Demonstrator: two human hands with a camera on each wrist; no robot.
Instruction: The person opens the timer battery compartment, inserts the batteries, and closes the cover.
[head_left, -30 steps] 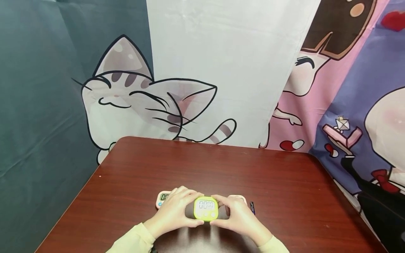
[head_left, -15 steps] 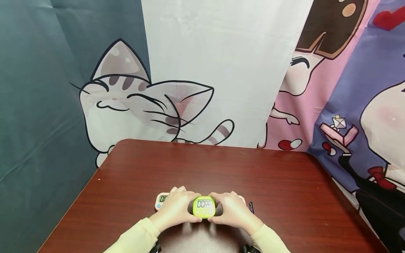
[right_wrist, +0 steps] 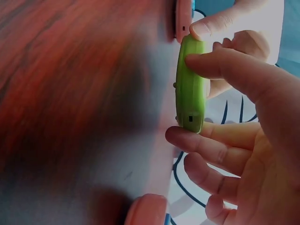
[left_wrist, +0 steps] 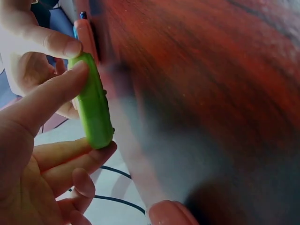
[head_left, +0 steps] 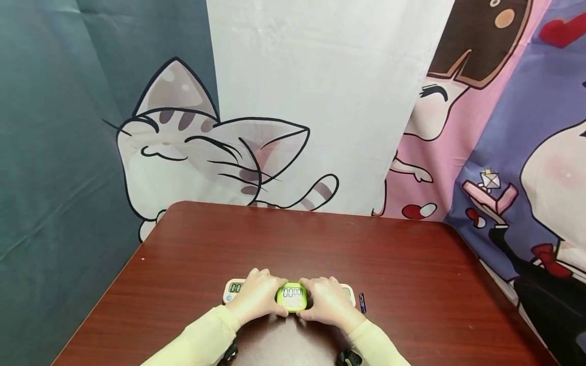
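A lime-green digital timer (head_left: 291,297) with a 00:00 display is pinched at its two sides by both hands. My left hand (head_left: 258,295) has its thumb at the lower left corner and fingers at the top. My right hand (head_left: 328,301) mirrors that on the right side. The left wrist view shows the green timer (left_wrist: 93,101) edge-on, a narrow gap between it and the tabletop. In the right wrist view a small dark slot marks the edge of the green timer (right_wrist: 191,84). Pale pink timers lie on either side, a left one (head_left: 234,287) and a right one (head_left: 349,292), each partly hidden by a hand.
A small dark-blue stick-like object (head_left: 362,303) lies to the right of the right pink timer. All of these are at the near part of a reddish-brown table (head_left: 293,239). Cartoon-printed cloth (head_left: 320,76) hangs behind the table's far edge.
Both hands have lowered the green timer toward the table and shifted it slightly left in view. The right pink timer shows more than half a second ago. The grip is the same.
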